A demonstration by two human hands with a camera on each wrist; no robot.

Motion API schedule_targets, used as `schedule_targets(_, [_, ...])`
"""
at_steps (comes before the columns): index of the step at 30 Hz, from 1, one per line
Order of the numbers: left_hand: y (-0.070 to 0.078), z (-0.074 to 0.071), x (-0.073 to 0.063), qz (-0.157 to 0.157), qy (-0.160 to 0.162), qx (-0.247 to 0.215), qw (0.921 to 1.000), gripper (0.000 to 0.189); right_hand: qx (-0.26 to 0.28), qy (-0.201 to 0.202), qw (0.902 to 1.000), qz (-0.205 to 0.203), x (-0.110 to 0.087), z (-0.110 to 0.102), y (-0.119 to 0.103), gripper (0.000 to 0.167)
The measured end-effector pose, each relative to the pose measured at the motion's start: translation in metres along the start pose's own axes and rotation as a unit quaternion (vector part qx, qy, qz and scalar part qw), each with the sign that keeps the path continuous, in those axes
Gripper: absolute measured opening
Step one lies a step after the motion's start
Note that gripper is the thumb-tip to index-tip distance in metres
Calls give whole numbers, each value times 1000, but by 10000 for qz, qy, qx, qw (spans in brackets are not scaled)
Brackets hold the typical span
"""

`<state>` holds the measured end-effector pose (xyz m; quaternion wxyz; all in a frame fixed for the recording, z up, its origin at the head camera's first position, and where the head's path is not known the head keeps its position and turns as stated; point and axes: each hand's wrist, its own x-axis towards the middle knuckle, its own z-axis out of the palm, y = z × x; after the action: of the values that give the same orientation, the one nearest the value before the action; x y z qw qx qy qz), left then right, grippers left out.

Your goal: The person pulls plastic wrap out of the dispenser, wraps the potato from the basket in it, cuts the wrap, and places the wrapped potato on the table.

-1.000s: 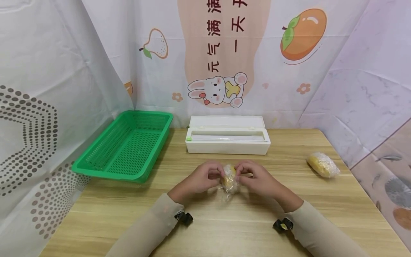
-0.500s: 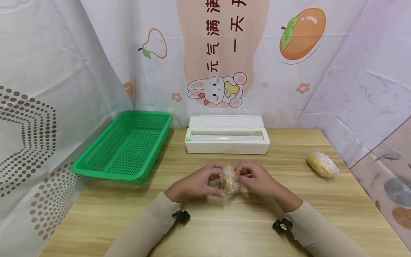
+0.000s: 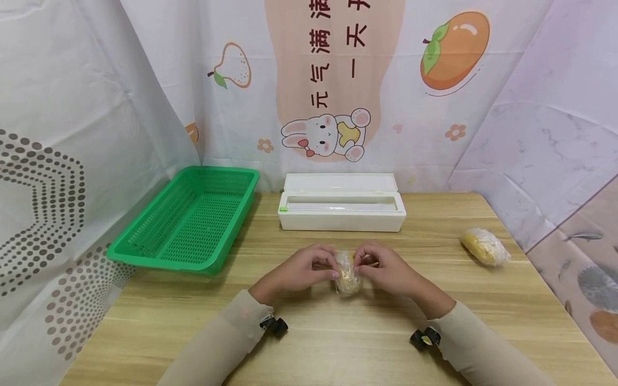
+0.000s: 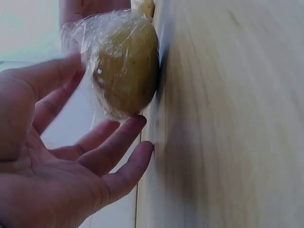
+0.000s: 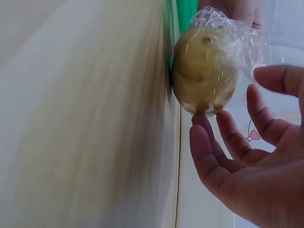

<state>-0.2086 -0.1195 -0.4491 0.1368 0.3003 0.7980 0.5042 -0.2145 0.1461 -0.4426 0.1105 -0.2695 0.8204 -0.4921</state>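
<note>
A yellow-brown potato (image 3: 348, 283) loosely wrapped in clear cling film sits on the table between both hands. My left hand (image 3: 311, 267) is at its left side, thumb and forefinger pinching the film's crumpled top; in the left wrist view its other fingers spread beneath the potato (image 4: 130, 66), one tip at the skin. From the right side, my right hand (image 3: 383, 268) pinches the film near the top, with fingertips against the potato (image 5: 202, 71) in the right wrist view. Crinkled film (image 5: 242, 40) bunches over the upper side.
Another film-wrapped yellow piece (image 3: 485, 247) lies at the table's right. Behind the hands stands a white cling film box (image 3: 343, 221), lid up, roll inside. A green plastic basket (image 3: 219, 257) is at the left; a printed curtain (image 3: 410, 145) hangs behind.
The loose film at the potato's near end has been folded up. My left thumb moved away from the potato, then came back onto the film. My right hand has hardly moved.
</note>
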Motion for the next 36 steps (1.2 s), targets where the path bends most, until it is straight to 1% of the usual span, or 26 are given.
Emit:
schedule_targets(4, [0,3,2,-7,133,-84,9999,6,98,-209,9997,-19,-1,0,0,12])
schedule_targets(8, [1,4,3,-38,254,44,9997,7,14,-251,9996,-101,-1,1,1,11])
schedule_targets(10, [1,5,3,-109,374,111,9992,8,-68,-185,9997,-106,-1,2,2,9])
schedule_targets(13, [3,6,2,-296,582,113,9978,10,-111,-56,9999,-49,-1,3,3,6])
schedule_targets(17, [4,7,2,-474,821,94,9954,12,-98,132,9999,9,-1,4,2,8])
schedule_targets(23, [6,11,2,-498,1101,101,9926,12,171,345,9992,89,1,5,4,16])
schedule_targets(25, [6,11,2,-502,1141,26,9922,11,256,343,9990,125,1,5,5,22])
schedule_targets(28, [6,12,2,-570,1153,-202,9915,9,225,241,9994,67,2,5,8,34])
schedule_targets(30, [6,12,2,-633,1135,-336,9909,15,222,161,9996,45,3,5,8,37])
schedule_targets(33, [5,12,2,-639,1093,-376,9912,27,158,94,9998,15,5,5,7,38])
schedule_targets(36, [5,11,2,-533,1073,-190,9926,27,10,145,9998,106,8,6,6,33])
